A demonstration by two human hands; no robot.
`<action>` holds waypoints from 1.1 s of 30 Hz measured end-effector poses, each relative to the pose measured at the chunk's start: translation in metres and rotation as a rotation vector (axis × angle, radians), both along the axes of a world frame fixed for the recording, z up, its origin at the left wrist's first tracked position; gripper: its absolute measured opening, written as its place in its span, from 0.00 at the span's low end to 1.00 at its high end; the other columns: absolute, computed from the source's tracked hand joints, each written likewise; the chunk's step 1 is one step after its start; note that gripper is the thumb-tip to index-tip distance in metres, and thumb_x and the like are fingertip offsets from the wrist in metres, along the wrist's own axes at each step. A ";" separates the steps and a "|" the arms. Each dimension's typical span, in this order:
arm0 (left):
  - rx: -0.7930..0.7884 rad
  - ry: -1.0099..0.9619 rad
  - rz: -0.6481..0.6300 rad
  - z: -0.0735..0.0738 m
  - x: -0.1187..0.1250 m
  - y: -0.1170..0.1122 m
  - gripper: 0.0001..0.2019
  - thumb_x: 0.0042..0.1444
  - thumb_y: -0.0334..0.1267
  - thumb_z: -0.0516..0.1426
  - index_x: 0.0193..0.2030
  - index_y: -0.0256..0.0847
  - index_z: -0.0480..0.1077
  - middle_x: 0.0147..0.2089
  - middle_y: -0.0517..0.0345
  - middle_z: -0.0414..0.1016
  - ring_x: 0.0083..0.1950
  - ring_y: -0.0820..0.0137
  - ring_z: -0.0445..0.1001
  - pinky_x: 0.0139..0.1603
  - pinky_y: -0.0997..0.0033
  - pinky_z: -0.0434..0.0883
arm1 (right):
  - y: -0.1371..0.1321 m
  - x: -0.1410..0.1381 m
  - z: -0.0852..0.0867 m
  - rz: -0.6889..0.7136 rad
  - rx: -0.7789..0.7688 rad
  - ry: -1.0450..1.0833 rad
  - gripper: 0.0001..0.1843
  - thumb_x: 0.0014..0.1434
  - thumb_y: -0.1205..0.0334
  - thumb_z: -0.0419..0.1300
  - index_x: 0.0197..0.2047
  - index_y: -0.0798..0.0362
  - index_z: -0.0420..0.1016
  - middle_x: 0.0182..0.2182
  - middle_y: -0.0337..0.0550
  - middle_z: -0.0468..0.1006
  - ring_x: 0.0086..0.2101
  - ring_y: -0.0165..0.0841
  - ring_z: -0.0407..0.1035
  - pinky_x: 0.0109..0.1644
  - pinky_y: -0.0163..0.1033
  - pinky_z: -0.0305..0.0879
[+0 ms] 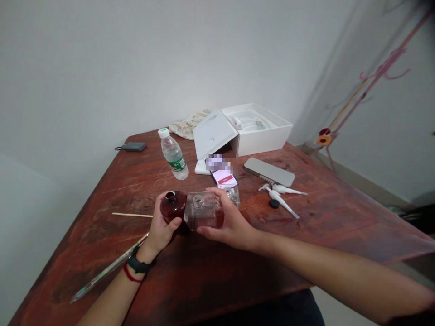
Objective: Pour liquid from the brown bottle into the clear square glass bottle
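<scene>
Two glass bottles sit side by side near the middle of the table, so close they seem to touch. The left hand (163, 231) is closed around a round dark red glass bottle (173, 206). The right hand (231, 226) is closed over a clear square glass bottle (200, 213), with its fingers across the top and side. Both bottles have open necks. A black watch (141, 265) and a red string (132, 274) are on the left wrist.

Smooth glass could slip if a hand gets wet or loosens. A dropped bottle could crack on the hard wooden table (84, 235). The two bottles could also knock and chip, and a bump could tip the small clear bottle (233, 194) just past the right hand.

A water bottle (174, 156) on the far side has a green label, but its words are too small to read. A pink card (224, 179) has a red mark and no clear words. A blurred patch (217, 163) near it hides what is there.
</scene>
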State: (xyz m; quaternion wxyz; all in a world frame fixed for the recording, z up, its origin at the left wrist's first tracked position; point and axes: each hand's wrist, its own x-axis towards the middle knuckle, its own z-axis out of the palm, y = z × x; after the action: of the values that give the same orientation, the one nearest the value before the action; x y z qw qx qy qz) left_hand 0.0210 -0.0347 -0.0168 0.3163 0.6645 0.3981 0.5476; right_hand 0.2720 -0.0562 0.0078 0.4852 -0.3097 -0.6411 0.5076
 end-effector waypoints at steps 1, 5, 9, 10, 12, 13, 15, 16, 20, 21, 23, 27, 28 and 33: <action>-0.002 -0.001 -0.002 0.000 0.000 0.000 0.40 0.57 0.66 0.70 0.66 0.43 0.66 0.60 0.45 0.75 0.60 0.53 0.78 0.64 0.54 0.74 | 0.000 0.000 0.000 0.003 -0.001 0.002 0.48 0.53 0.59 0.80 0.68 0.45 0.56 0.59 0.52 0.75 0.60 0.48 0.75 0.67 0.56 0.72; -0.009 -0.005 -0.008 -0.001 0.000 -0.001 0.41 0.57 0.65 0.70 0.66 0.43 0.66 0.60 0.44 0.75 0.60 0.52 0.78 0.64 0.54 0.74 | 0.000 -0.001 0.000 0.016 -0.006 0.011 0.48 0.54 0.59 0.79 0.68 0.45 0.55 0.59 0.52 0.75 0.60 0.48 0.75 0.66 0.55 0.72; -0.013 -0.011 -0.005 -0.001 0.000 0.000 0.40 0.56 0.65 0.71 0.66 0.43 0.66 0.61 0.45 0.75 0.60 0.53 0.78 0.64 0.54 0.74 | 0.000 0.000 0.000 0.022 -0.008 0.017 0.47 0.54 0.59 0.79 0.68 0.45 0.56 0.59 0.52 0.74 0.59 0.48 0.75 0.66 0.55 0.72; -0.012 -0.013 -0.006 -0.001 0.000 0.000 0.40 0.56 0.65 0.71 0.66 0.43 0.66 0.61 0.45 0.75 0.60 0.53 0.78 0.64 0.55 0.74 | 0.000 0.000 0.001 0.025 -0.008 0.018 0.47 0.54 0.58 0.79 0.68 0.45 0.56 0.59 0.52 0.75 0.59 0.48 0.75 0.65 0.55 0.73; -0.010 -0.016 -0.007 -0.001 0.000 0.000 0.40 0.56 0.64 0.71 0.66 0.43 0.66 0.61 0.45 0.75 0.60 0.53 0.78 0.64 0.55 0.73 | 0.000 0.000 0.000 0.027 -0.008 0.018 0.47 0.54 0.58 0.79 0.68 0.45 0.56 0.58 0.52 0.75 0.59 0.48 0.75 0.65 0.55 0.73; -0.009 -0.018 -0.008 -0.001 0.000 0.000 0.40 0.56 0.64 0.71 0.66 0.43 0.66 0.61 0.45 0.75 0.60 0.53 0.78 0.64 0.55 0.74 | 0.001 0.000 0.000 0.026 -0.008 0.017 0.47 0.54 0.58 0.79 0.68 0.45 0.56 0.58 0.52 0.75 0.59 0.48 0.75 0.65 0.55 0.73; -0.008 -0.020 -0.010 -0.001 0.000 0.000 0.40 0.57 0.64 0.71 0.66 0.43 0.66 0.60 0.45 0.76 0.59 0.53 0.78 0.63 0.55 0.74 | 0.001 0.000 0.000 0.022 -0.007 0.015 0.48 0.54 0.58 0.79 0.68 0.45 0.56 0.58 0.52 0.75 0.59 0.48 0.75 0.66 0.56 0.71; -0.008 -0.021 -0.011 -0.002 0.000 0.000 0.40 0.57 0.64 0.71 0.66 0.43 0.66 0.60 0.46 0.76 0.59 0.53 0.79 0.63 0.55 0.74 | 0.001 0.000 0.000 0.021 -0.006 0.014 0.48 0.54 0.58 0.79 0.68 0.45 0.56 0.58 0.52 0.75 0.60 0.49 0.74 0.67 0.57 0.71; -0.014 -0.022 -0.007 -0.002 0.000 0.000 0.40 0.56 0.65 0.71 0.66 0.43 0.66 0.60 0.45 0.76 0.60 0.53 0.78 0.64 0.55 0.73 | 0.001 0.000 0.002 0.023 -0.006 0.011 0.47 0.54 0.59 0.79 0.67 0.45 0.56 0.58 0.51 0.75 0.60 0.48 0.74 0.68 0.56 0.70; -0.015 -0.023 -0.003 -0.003 0.000 0.000 0.41 0.56 0.65 0.71 0.66 0.43 0.66 0.61 0.45 0.75 0.60 0.53 0.78 0.64 0.55 0.73 | 0.001 0.000 0.002 0.024 -0.006 0.010 0.47 0.53 0.59 0.79 0.67 0.45 0.56 0.58 0.51 0.75 0.60 0.48 0.75 0.67 0.55 0.71; -0.018 -0.023 0.001 -0.004 -0.001 0.000 0.41 0.55 0.65 0.71 0.66 0.43 0.66 0.61 0.45 0.75 0.61 0.52 0.78 0.65 0.54 0.73 | 0.001 0.000 0.002 0.024 -0.006 0.008 0.47 0.53 0.59 0.79 0.67 0.45 0.56 0.58 0.51 0.76 0.60 0.47 0.75 0.67 0.55 0.71; -0.025 -0.022 0.002 -0.004 -0.001 0.000 0.41 0.55 0.65 0.71 0.67 0.43 0.66 0.62 0.44 0.74 0.61 0.52 0.77 0.66 0.52 0.72 | 0.000 0.001 0.001 0.016 -0.006 0.003 0.48 0.53 0.59 0.80 0.67 0.45 0.56 0.58 0.51 0.76 0.60 0.48 0.75 0.66 0.54 0.72; -0.027 -0.022 0.001 -0.004 -0.001 0.000 0.41 0.55 0.65 0.71 0.67 0.43 0.66 0.62 0.44 0.74 0.62 0.52 0.77 0.66 0.52 0.72 | 0.000 0.001 0.001 0.014 -0.006 0.001 0.48 0.53 0.59 0.80 0.67 0.45 0.57 0.58 0.51 0.75 0.60 0.48 0.75 0.66 0.54 0.72; -0.036 -0.020 -0.007 -0.001 0.000 -0.001 0.41 0.56 0.65 0.71 0.67 0.43 0.65 0.61 0.44 0.75 0.61 0.52 0.78 0.65 0.54 0.73 | 0.001 0.001 0.001 0.017 -0.001 0.006 0.47 0.53 0.59 0.79 0.67 0.45 0.56 0.58 0.51 0.76 0.59 0.47 0.75 0.66 0.53 0.72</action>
State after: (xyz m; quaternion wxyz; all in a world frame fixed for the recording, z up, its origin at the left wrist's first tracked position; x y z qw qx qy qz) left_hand 0.0212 -0.0362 -0.0179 0.3341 0.6545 0.4021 0.5461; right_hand 0.2726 -0.0555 0.0084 0.4826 -0.3029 -0.6421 0.5129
